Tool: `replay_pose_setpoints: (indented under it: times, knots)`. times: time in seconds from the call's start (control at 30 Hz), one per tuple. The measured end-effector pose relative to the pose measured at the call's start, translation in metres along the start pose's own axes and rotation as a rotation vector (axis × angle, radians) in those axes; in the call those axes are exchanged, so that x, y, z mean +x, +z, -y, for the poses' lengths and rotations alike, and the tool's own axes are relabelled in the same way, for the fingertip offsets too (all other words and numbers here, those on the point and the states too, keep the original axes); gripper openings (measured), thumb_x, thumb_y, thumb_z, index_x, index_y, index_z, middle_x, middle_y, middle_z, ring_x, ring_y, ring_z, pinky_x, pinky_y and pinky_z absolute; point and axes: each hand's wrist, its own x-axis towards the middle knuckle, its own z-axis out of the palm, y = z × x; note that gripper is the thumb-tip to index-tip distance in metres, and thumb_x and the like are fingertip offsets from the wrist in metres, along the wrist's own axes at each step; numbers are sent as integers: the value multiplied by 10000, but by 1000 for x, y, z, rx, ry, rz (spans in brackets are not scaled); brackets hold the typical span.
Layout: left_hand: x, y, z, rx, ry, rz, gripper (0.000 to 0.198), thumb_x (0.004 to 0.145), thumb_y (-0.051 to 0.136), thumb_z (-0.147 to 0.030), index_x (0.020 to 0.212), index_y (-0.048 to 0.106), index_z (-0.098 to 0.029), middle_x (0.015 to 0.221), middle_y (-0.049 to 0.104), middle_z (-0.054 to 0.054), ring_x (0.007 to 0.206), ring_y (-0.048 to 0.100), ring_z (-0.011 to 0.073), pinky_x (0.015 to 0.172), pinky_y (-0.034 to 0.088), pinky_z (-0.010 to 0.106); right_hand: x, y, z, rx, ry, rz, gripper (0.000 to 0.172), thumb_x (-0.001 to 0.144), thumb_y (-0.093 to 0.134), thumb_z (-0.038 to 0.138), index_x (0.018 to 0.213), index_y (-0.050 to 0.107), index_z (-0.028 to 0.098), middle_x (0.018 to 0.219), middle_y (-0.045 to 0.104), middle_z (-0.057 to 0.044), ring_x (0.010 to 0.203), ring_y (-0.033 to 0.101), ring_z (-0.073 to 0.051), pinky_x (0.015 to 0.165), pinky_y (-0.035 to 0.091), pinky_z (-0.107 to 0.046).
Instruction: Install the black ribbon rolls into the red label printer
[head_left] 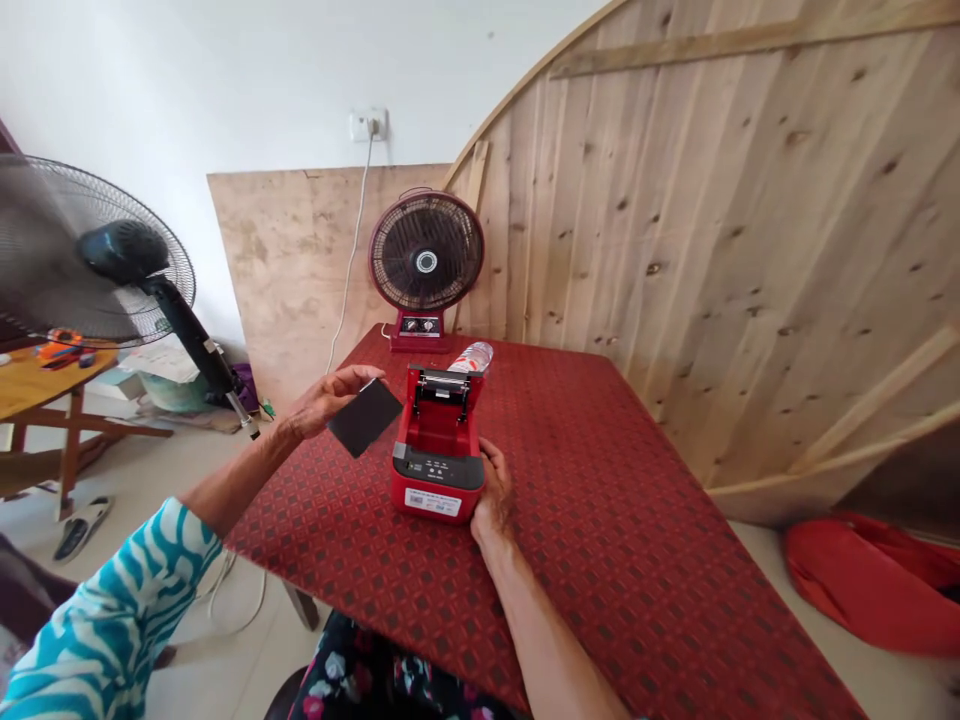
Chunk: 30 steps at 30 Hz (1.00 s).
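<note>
A small red printer [437, 455] with a black front panel stands on the red patterned table [600, 520], its lid tilted up at the back. My right hand [493, 495] grips its right side, fingers curled against the case. My left hand [328, 398] holds a flat black square piece [364, 417] by its upper edge, just left of the printer's open top. A plastic bottle [472, 357] lies behind the printer.
A small red desk fan [425, 266] stands at the table's far edge, its cord running to a wall socket [368, 124]. A black standing fan [90, 255] is on the left by a wooden side table [41, 385]. Wooden panels lean on the right; a red bag [870, 580] lies on the floor.
</note>
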Motion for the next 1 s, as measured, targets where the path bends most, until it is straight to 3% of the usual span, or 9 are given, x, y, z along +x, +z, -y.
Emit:
replay_pose_setpoints:
  times: [0.17,0.23,0.33,0.43,0.5,0.6,0.73,0.87,1.0]
  knots:
    - [0,46,-8,-93,8,205,686,595,848,-419,1195,606,-191,1119,678,108,941,670,238,779,535,297,-2,3,22,-37,-200,-50,401,742,598,476,1020,637,190,1053,693,-68,974,629,-195,911,449,-365]
    - [6,62,-10,-93,2,229,632,607,849,-393,1156,608,-193,1099,686,100,937,671,228,773,533,290,-7,2,38,-48,-296,-24,376,795,569,470,1039,636,193,1036,699,-68,1004,629,-195,949,433,-378]
    - [17,87,-13,-7,-30,208,448,668,822,-315,1047,629,-173,1024,707,80,813,675,170,723,522,253,-17,1,62,-78,-422,121,327,855,535,459,1050,643,220,1037,702,-51,1032,621,-188,973,431,-373]
    - [27,109,-15,103,-62,205,410,702,796,-311,1051,649,-155,951,710,54,768,662,142,737,511,247,-25,2,77,-79,-416,344,342,843,561,488,1083,643,259,1047,708,-36,1010,636,-199,937,470,-371]
    - [32,120,-16,168,-76,196,434,716,782,-323,1093,648,-155,927,703,42,782,657,143,751,507,254,-27,4,83,-41,-394,420,368,786,631,510,1072,648,279,1047,712,-24,998,646,-212,925,488,-376]
    - [40,130,-20,233,-39,116,490,658,816,-331,1088,641,-173,953,688,24,777,647,139,730,510,255,-26,6,89,66,-318,459,380,774,662,483,1095,630,283,1095,701,-15,1039,643,-212,961,483,-379]
    - [47,137,-23,394,-31,48,378,637,811,-388,895,673,-148,810,686,15,695,625,135,682,507,260,-25,7,93,184,-228,437,474,725,716,438,1151,586,277,1178,671,-16,1099,623,-204,973,487,-363]
    - [45,142,-25,650,79,117,312,750,695,-446,883,734,-166,861,707,54,792,638,191,764,509,316,-28,10,91,254,-193,457,551,684,745,382,1190,552,280,1175,664,-13,1081,632,-193,940,515,-359]
    - [37,136,-27,756,164,252,310,858,576,-411,1023,735,-202,1076,692,76,1031,600,245,953,450,369,-27,12,88,264,-205,424,431,704,712,388,1095,595,248,1062,705,-17,997,657,-196,892,539,-359]
